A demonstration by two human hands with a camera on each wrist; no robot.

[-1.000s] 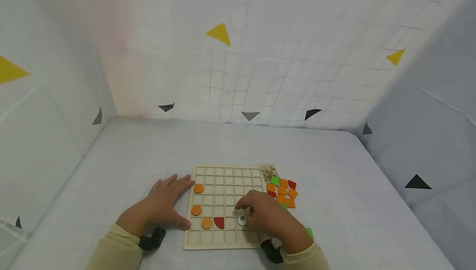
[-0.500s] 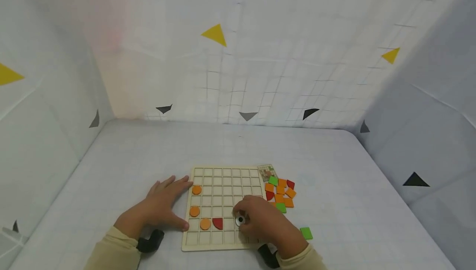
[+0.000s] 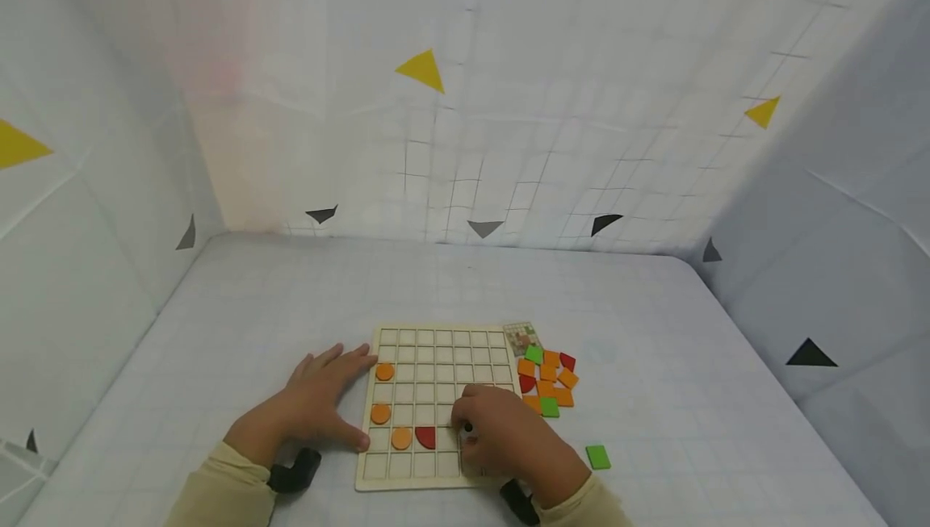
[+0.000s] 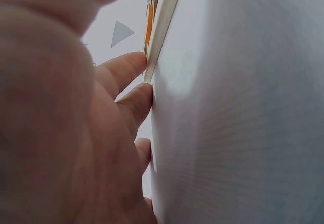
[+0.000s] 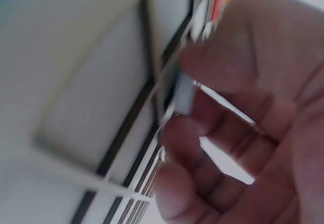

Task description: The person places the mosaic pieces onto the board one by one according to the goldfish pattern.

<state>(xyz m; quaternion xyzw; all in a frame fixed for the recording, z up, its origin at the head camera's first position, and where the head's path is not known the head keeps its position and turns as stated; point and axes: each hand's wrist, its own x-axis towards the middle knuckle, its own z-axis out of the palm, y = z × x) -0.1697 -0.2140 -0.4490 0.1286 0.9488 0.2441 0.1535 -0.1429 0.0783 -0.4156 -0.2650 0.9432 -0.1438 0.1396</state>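
Note:
A pale wooden grid board point(image 3: 407, 482) lies on the white table. My left hand point(image 3: 314, 398) is spread along its left edge, fingertips and thumb touching the rim; in the left wrist view the fingers point(image 4: 121, 72) are straight against the board's side. Over the lower right cells, my right hand point(image 3: 504, 437) pinches a small white disc with a dark centre point(image 5: 184, 95) between thumb and fingers, close to the grid. Orange discs point(image 3: 384, 371) sit in cells at the left, with a red quarter-circle piece point(image 3: 425, 437) in the lower row. My right hand hides several cells.
Right of the board lies a loose pile of orange square tiles point(image 3: 548, 371), with red and green pieces among them. A small printed card point(image 3: 521, 337) is by the top right corner. One green tile point(image 3: 598, 457) lies apart, near the right wrist.
My right hand has shifted slightly left and down, its fingers closing round the white disc, now mostly covered. The left hand stays at the board's edge.

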